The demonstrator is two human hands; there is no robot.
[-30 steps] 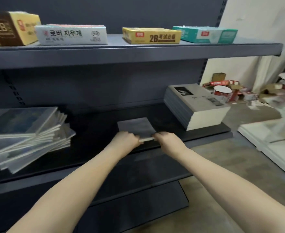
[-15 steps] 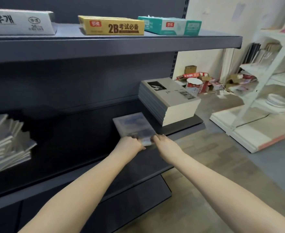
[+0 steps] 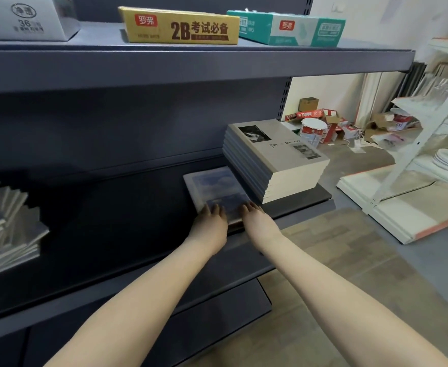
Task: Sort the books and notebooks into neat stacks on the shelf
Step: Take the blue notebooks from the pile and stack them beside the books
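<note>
A thin grey-blue notebook (image 3: 212,185) lies flat on the dark middle shelf (image 3: 127,213), its right edge against a neat stack of grey books (image 3: 278,157). My left hand (image 3: 211,225) and my right hand (image 3: 256,219) both rest on the notebook's near edge, fingers flat on its cover. A messy, fanned pile of similar notebooks (image 3: 3,229) sits at the shelf's far left.
The upper shelf carries a white box (image 3: 27,18), a yellow 2B box (image 3: 180,27) and a teal box (image 3: 289,29). To the right stands a white rack (image 3: 416,160) with plates. Cartons and a can clutter the floor behind.
Both hands have carried the notebook rightwards and laid it on the shelf beside the grey stack. My fingers went from pinching its edge to lying flat on it. My view has swung right.
</note>
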